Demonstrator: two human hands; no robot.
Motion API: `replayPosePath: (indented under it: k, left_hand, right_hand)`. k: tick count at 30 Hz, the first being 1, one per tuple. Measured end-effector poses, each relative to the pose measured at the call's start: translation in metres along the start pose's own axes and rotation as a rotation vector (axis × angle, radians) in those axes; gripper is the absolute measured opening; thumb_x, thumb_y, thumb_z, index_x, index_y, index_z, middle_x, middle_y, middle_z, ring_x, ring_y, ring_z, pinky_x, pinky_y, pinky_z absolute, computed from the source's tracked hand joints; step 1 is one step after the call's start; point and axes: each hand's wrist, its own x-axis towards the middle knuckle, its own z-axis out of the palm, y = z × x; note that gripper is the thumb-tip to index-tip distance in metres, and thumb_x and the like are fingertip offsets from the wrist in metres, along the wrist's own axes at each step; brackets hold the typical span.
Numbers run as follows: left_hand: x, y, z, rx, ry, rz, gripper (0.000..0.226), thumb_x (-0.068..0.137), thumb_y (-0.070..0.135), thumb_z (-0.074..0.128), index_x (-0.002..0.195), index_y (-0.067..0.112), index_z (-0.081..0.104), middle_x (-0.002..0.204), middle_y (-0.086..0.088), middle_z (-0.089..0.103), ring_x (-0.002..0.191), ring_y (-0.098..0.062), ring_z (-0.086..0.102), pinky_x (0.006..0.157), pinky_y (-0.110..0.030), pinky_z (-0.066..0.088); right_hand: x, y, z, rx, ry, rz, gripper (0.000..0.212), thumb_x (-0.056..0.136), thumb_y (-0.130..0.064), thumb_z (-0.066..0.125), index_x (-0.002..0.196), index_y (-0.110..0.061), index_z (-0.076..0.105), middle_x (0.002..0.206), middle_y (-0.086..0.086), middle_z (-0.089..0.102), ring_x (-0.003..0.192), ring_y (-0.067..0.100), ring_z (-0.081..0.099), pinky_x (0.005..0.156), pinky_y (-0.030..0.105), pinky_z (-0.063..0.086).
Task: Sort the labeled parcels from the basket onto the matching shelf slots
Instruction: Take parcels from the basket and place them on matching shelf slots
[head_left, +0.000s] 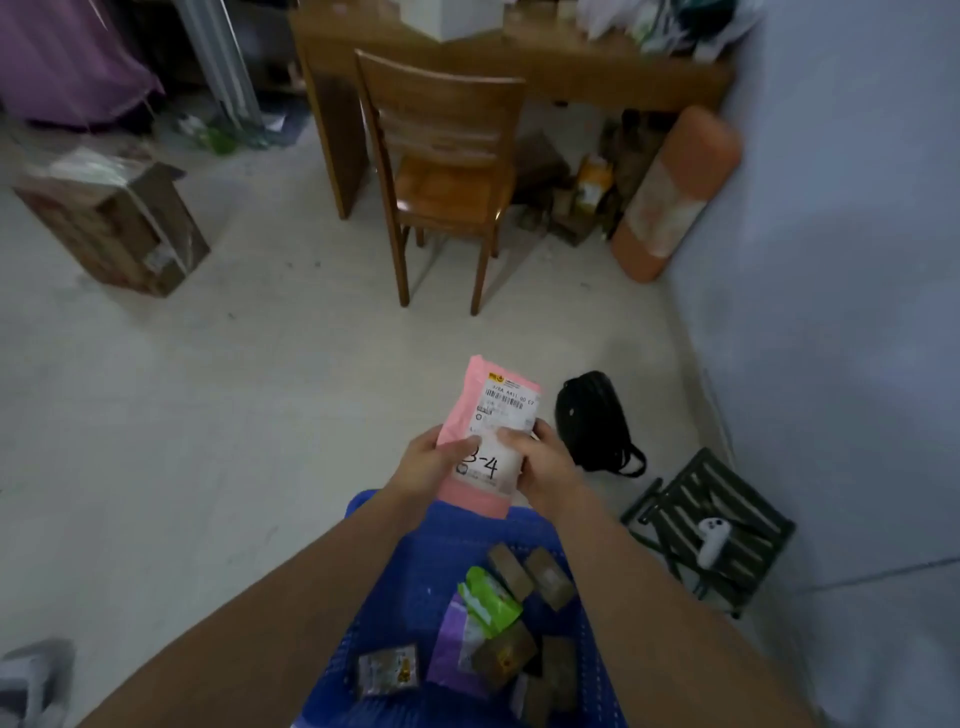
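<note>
Although no shelf shows anywhere in this view, the room around the person is plain enough: a pale floor (208, 395), a wooden desk (519, 62) at the far wall with a chair (441, 171) pushed toward it, and a taped cardboard box (114, 223) standing off to the left. Directly below the arms sits the blue basket (395, 566), with several small parcels in it, brown boxes and green and purple pouches among them. Above the basket's far rim the pink parcel (483, 499) is held up, label toward the camera.

The main risk, as I judge it, is a misread slot. The handwritten mark reads "-4", and the left thumb covers the character before it, so the parcel could end up in the wrong slot. The glossy pouch could also slip if one hand lets go.

The left hand (431, 457) holds the parcel's left edge and the right hand (540, 462) its right edge. The fingers (511, 434) of both are curled round the pouch, thumbs pressed on the white label, so the parcel lies between the two hands, its top half standing clear above them.
</note>
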Motion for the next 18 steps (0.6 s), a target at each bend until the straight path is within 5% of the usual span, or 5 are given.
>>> replayPosePath:
  k: [8,13,18]
  left_hand:
    - [-0.072,0.167,0.042,-0.071,-0.108,0.195,0.028,0.086,0.001,0.061,0.114,-0.002,0.062,0.100,-0.016,0.070,0.073,-0.021,0.070,0.061,-0.029,0.058]
    - [-0.104,0.230,0.051,-0.026,-0.213,0.238,0.035,0.088,0.021,0.064,0.118,0.005,0.061,0.112,-0.016,0.068,0.098,-0.034,0.067,0.085,-0.044,0.056]
    - [-0.121,0.263,0.058,-0.037,-0.244,0.321,0.019,0.089,0.016,0.063,0.107,0.011,0.062,0.109,-0.013,0.069,0.098,-0.032,0.067,0.086,-0.048,0.055]
  right_hand:
    - [-0.105,-0.165,0.035,-0.024,0.032,-0.316,0.026,0.083,0.004,0.063,0.103,-0.012,0.060,0.108,0.011,0.069,0.089,0.026,0.068,0.074,0.041,0.058]
    - [-0.154,-0.231,0.048,-0.100,-0.025,-0.490,0.036,0.082,0.002,0.065,0.115,-0.010,0.061,0.108,0.012,0.070,0.093,0.031,0.069,0.080,0.047,0.057]
    - [-0.178,-0.257,0.053,-0.113,-0.022,-0.553,0.030,0.082,0.001,0.065,0.109,-0.012,0.064,0.111,0.016,0.069,0.093,0.034,0.069,0.080,0.049,0.056]
